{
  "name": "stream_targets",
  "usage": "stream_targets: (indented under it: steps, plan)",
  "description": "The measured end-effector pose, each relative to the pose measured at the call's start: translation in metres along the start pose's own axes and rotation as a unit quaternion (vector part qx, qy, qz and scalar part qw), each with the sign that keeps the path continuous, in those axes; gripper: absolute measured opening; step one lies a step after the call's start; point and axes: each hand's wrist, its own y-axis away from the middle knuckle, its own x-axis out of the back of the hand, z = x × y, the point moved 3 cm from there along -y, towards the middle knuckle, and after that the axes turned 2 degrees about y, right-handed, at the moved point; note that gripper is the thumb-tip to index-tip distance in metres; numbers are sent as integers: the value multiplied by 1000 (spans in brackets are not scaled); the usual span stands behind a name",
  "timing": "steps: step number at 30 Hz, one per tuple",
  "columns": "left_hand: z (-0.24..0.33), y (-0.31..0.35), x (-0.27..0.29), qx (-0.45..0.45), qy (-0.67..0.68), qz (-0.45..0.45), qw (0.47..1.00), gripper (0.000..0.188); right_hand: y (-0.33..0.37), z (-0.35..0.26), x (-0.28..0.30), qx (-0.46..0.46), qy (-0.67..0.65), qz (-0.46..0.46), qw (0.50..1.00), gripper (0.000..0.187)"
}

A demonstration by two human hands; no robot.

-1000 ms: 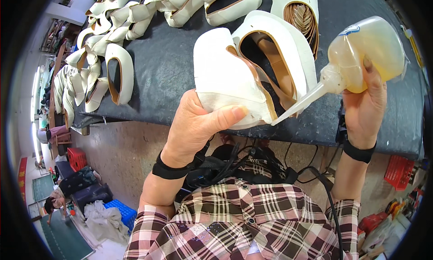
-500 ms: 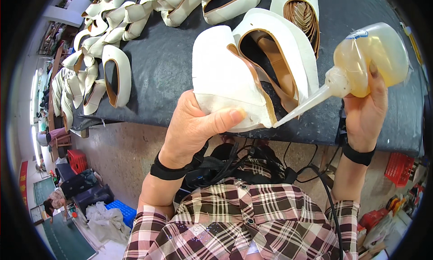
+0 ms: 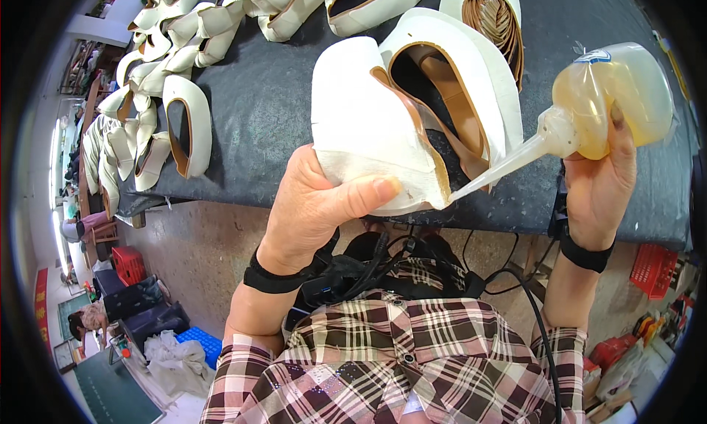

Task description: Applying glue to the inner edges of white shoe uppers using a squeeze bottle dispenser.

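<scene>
My left hand [image 3: 317,203] is closed on a white shoe upper [image 3: 361,115], its thumb laid across the lower part. The upper has a tan edge along its opening. In my right hand [image 3: 604,181] is a clear squeeze bottle [image 3: 641,93] partly filled with amber liquid, tilted so its long tapered nozzle [image 3: 508,163] points down to the left. The nozzle's tip is at the upper's lower right corner; whether it touches cannot be told. Just behind lie more white uppers [image 3: 508,100] with tan lining, overlapping on the table.
A dark-covered table [image 3: 258,122] spans the view ahead. Linked white uppers [image 3: 191,129] are heaped along its far left. A stack of nested uppers [image 3: 493,26] lies at the back. Black cables [image 3: 515,277] hang by my waist. Red crates [image 3: 652,269] and a blue basket [image 3: 200,344] stand on the floor.
The bottle has shifted slightly right and down, its nozzle tip still by the upper's corner. My left hand and the upper have hardly moved.
</scene>
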Motion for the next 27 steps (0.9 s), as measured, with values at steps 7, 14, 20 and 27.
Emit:
stream_targets:
  steps: [7,14,20,27]
  plan:
    - [0,-2,-1,3,-4,-4,1000,29,0,0,6,-11,5,31,999,41]
    - [-3,-5,-4,-3,-3,-13,1000,29,1,3,-15,14,-34,-25,999,40]
    - [-3,-4,-4,9,-6,-19,1000,28,-9,6,15,-34,-47,-3,998,37]
    - [-5,-6,-2,12,12,-11,1000,27,-9,3,2,-5,-58,-73,996,36]
